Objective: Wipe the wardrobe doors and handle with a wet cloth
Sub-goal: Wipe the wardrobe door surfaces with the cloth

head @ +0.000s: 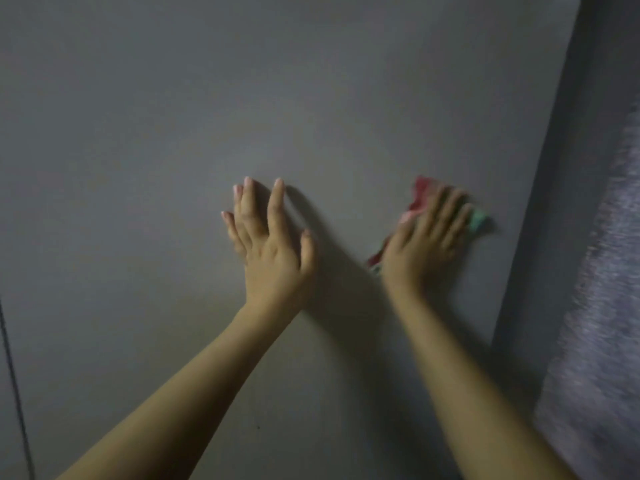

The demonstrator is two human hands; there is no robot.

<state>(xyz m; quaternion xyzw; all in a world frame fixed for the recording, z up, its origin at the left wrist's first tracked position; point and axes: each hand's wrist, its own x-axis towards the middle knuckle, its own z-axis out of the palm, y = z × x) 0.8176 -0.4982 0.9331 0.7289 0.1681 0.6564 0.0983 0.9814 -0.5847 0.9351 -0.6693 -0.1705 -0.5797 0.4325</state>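
While the right hand (pixel 427 237) is pressing the red-and-green cloth (pixel 420 199) flat-fingered against the wardrobe door (pixel 242 98) near its right edge, the left hand (pixel 268 233) is bracing beside it, fingers straight and slightly spread — the cloth, merely pressed, could be slipping free.

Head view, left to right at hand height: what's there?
Door seam → wardrobe door → left hand → right hand pressing the cloth → door's right edge → grey textured surface.
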